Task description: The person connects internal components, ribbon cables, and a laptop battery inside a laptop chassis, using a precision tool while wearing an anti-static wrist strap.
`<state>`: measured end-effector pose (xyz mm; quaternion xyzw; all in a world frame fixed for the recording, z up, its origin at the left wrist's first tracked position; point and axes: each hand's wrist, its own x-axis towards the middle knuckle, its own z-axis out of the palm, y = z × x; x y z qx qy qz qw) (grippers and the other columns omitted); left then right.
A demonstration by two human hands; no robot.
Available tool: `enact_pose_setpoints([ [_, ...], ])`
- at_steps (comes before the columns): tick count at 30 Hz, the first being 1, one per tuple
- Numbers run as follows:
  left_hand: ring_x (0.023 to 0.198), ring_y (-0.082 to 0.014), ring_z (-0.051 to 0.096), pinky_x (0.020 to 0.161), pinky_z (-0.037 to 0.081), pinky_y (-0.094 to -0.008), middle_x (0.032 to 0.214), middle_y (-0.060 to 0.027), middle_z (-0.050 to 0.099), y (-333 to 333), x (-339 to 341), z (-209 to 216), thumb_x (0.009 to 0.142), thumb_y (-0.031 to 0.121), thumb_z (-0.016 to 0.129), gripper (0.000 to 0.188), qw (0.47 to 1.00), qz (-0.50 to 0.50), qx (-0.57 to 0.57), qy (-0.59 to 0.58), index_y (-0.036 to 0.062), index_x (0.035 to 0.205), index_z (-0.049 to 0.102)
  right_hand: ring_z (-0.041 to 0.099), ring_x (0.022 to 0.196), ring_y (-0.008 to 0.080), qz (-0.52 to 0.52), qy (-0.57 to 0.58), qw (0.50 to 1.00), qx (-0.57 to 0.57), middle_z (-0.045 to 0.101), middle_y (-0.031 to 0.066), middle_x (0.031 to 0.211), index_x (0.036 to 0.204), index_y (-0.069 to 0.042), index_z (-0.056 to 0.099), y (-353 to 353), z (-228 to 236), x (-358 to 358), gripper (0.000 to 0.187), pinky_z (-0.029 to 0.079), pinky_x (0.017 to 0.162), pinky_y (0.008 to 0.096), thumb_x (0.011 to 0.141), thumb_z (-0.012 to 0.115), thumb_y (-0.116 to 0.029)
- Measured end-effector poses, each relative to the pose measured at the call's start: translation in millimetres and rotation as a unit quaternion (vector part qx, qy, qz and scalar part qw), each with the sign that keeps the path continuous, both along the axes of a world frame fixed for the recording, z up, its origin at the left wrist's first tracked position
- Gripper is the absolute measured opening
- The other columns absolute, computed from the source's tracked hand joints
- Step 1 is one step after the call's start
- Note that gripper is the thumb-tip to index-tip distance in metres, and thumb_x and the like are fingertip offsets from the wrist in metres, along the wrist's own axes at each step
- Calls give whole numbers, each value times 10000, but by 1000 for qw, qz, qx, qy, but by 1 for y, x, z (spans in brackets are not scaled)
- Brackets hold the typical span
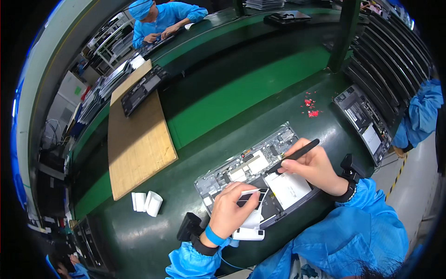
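An opened laptop base [253,163] lies in front of me, its circuit board and a white-labelled battery [289,189] exposed. My right hand [316,168] grips a slim black pen-like tool [304,149] over the board's right half. Its tip points down-left at the seam between board and battery; I cannot tell whether it touches. My left hand [231,210] pinches a small dark piece with a white border [260,197] above the base's front left part. White paper [253,218] hangs below those fingers. Beside the laptop's front edge is a small white device [248,234].
Two white rolls [147,203] stand left of the laptop. Red scraps [312,111] lie beyond it. Another opened laptop base [364,123] leans at the right near a rack of dark panels [385,60]. A wooden board [139,153] carries a further base [144,90]. A co-worker [162,21] sits across.
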<state>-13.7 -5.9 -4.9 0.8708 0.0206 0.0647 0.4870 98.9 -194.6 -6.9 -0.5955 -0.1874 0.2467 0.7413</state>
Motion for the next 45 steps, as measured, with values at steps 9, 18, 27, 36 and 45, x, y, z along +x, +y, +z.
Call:
enact_pose_setpoints([
  [9, 855, -275, 544, 776, 441, -344, 1058, -108, 601, -1, 7, 3, 703, 66, 659, 107, 981, -102, 147, -78, 29, 790, 607, 591, 727, 80, -68, -50, 995, -53, 604, 55, 775, 837, 21, 553, 10, -18, -15, 142, 492, 619, 210, 780, 661, -50],
  [18, 845, -281, 549, 766, 445, -348, 1028, -119, 610, 2, 5, -3, 700, 59, 663, 114, 983, -86, 123, -109, 19, 785, 600, 585, 700, 69, -83, -122, 983, -110, 620, 65, 758, 842, 36, 571, 18, -18, -20, 178, 486, 601, 215, 778, 672, -97],
  [27, 849, -283, 542, 755, 450, -352, 1084, -116, 585, 4, 4, -2, 695, 66, 660, 123, 981, -98, 142, -93, 20, 788, 595, 624, 726, 100, -82, -107, 984, -115, 635, 81, 747, 839, 34, 556, 19, -16, -21, 156, 511, 639, 227, 787, 655, -76],
  [36, 854, -256, 540, 688, 484, -333, 1111, -98, 578, 0, 8, 7, 708, 109, 638, 109, 961, -133, 226, -83, 38, 775, 588, 627, 744, 114, -65, -111, 985, -115, 617, 87, 782, 856, 39, 531, 15, -11, -18, 159, 512, 627, 225, 803, 636, -68],
  [45, 878, -255, 547, 681, 487, -323, 1103, -99, 574, -5, 17, 21, 733, 119, 627, 110, 953, -156, 260, -19, 54, 802, 571, 638, 777, 166, -50, -23, 998, -13, 585, 111, 885, 936, 23, 471, -3, -9, -13, 164, 511, 623, 238, 838, 584, -45],
])
